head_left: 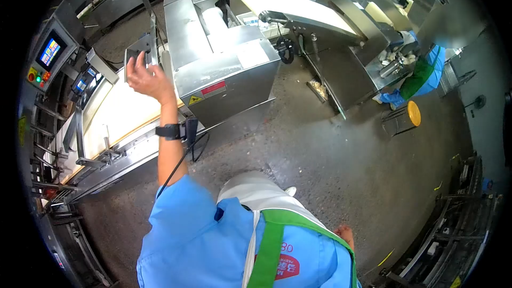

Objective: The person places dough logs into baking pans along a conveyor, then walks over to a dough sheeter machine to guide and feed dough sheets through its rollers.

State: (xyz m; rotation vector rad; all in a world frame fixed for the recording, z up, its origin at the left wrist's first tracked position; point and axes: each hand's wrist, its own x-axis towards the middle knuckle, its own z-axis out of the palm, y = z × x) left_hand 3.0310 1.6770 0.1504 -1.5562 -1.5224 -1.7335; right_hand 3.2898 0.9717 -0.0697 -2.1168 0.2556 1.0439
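Note:
My left hand (149, 79) is raised over the near end of a steel machine, its fingers apart and slightly bent, with nothing visible in them. Below it runs a pale conveyor belt (114, 112). To its right stands the machine's steel housing (229, 72), with a red label and a yellow warning sticker on the side. A black strap (172, 131) with a cable circles my left wrist. Low at my right side, my right hand (345, 233) shows only in part beside my blue shirt and green apron strap; its fingers are mostly hidden.
A control panel (50, 50) with a lit screen and buttons stands left of the belt. An inclined white conveyor (298, 8) rises beyond the housing. A co-worker (424, 77) in blue bends beside a steel hopper, near a yellow-topped stool (402, 120). Dark racks (453, 224) line the right.

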